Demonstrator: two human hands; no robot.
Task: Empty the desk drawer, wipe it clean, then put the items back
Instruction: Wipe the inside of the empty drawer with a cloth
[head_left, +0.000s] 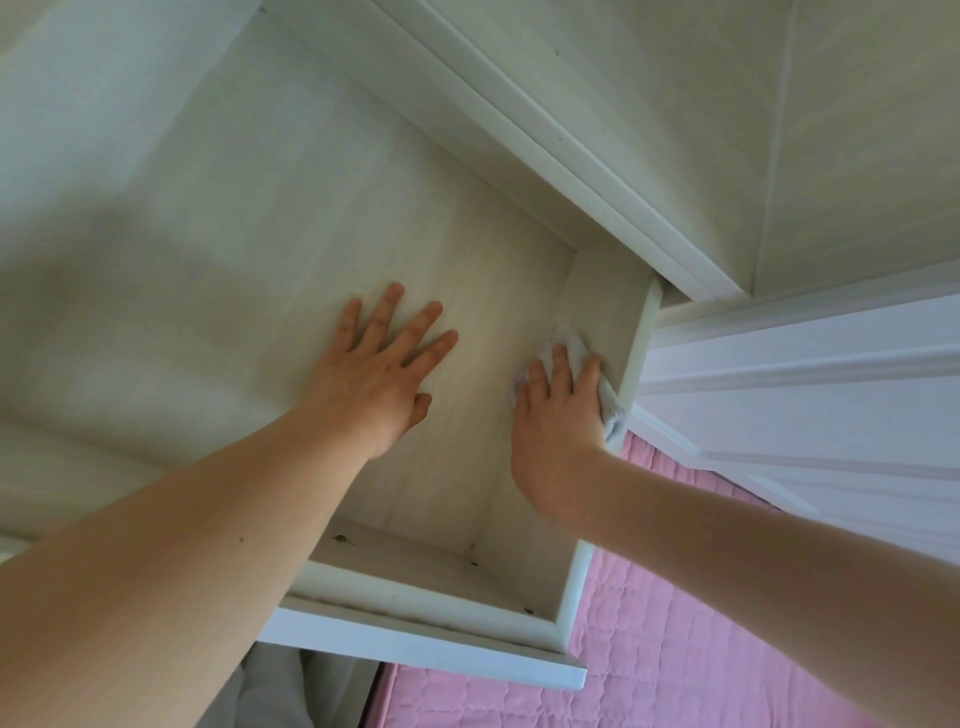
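The pale wooden desk drawer (569, 597) is pulled out and I look straight down into it; nothing lies on its floor. My left hand (382, 364) rests flat on the drawer floor with its fingers spread. My right hand (558, 415) presses a white cloth (569, 340) against the inside of the drawer's right side wall; the cloth shows above my fingertips and under my palm by the wall's rim.
The desk top (649, 104) overhangs the back of the drawer at the upper right. A white panelled surface (805, 374) stands to the right. A pink quilted fabric (675, 649) lies below the drawer, and grey fabric (270, 691) shows at the bottom left.
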